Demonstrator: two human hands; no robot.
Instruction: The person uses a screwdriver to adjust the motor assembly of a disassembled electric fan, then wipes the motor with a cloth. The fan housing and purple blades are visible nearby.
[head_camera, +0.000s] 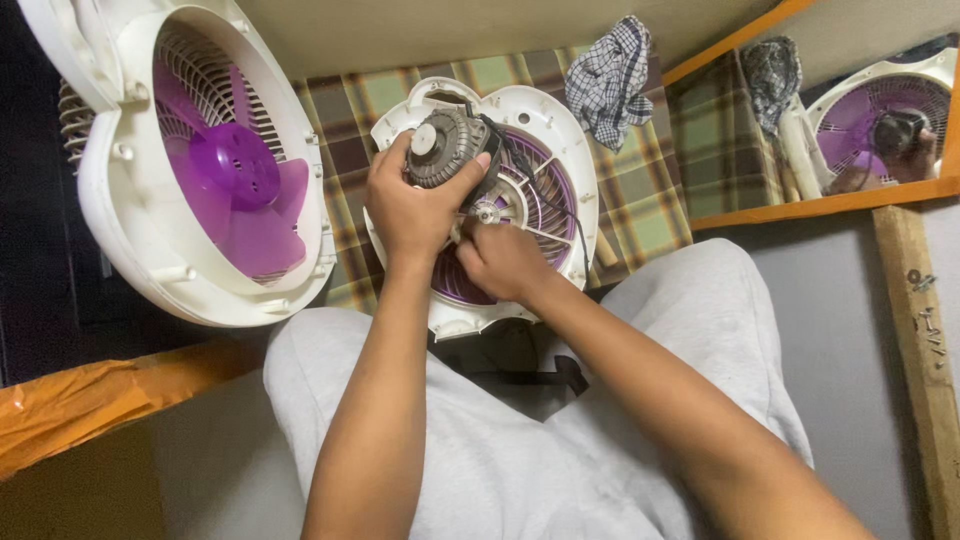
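Checked plaid cloth (640, 200) covers the floor under a white fan housing (560, 130) propped against the person's lap. Left hand (410, 210) has its fingers clamped around the grey motor (445, 145), held just above the purple grille (540, 190). Right hand (500, 260) pinches something small below the motor; its fingers look together. Steadying the motor squarely would help.

Home room, plaid floor mat (640, 190), wall mirror (830, 110), checked cloth (610, 80)

Plaid cloth (650, 200) bears white fan housing (555, 130); checkered rag (610, 80).
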